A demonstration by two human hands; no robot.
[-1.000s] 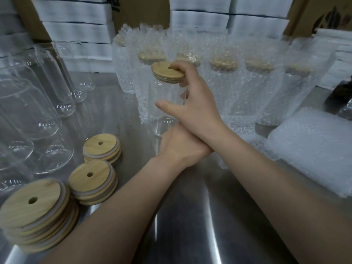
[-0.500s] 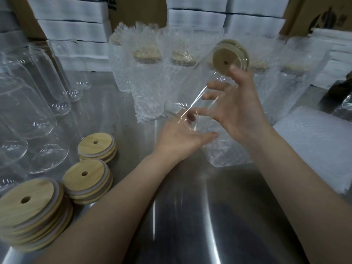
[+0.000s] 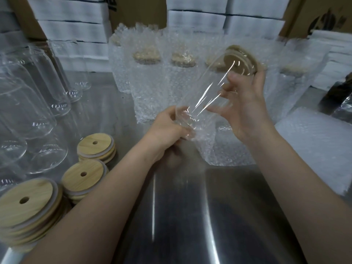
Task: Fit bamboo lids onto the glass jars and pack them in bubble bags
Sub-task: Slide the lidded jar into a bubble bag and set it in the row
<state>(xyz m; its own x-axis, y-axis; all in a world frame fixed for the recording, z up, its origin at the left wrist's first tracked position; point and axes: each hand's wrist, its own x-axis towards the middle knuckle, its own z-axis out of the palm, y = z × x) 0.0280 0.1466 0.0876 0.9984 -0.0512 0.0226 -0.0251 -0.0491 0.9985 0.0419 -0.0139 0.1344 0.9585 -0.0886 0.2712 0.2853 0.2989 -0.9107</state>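
Through the head camera I am looking down on a steel tabletop that is catching long streaks of light, with white boxes stacked behind its far edge and brown cartons standing among them. Empty jars are crowding the left edge. Three stacks of spare lids are sitting at the near left corner, each top lid showing a small hole. A row of bagged jars is standing along the far edge, their lids showing tan through the wrap. A pile of flat bubble bags is lying at the right edge. Above the middle of the tabletop I am holding a glass jar in both hands. It is tilting, its base pointing toward the near left and its bamboo lid sitting on the mouth, facing the far right. My left hand is gripping the base with fingers curled round the bottom rim, the forearm reaching in from the near left corner. My right hand is clasping the upper body just below the lid, its fingers spread and showing through the glass. A bubble bag is lying just under the jar's base; whether the base is inside its mouth I cannot tell.
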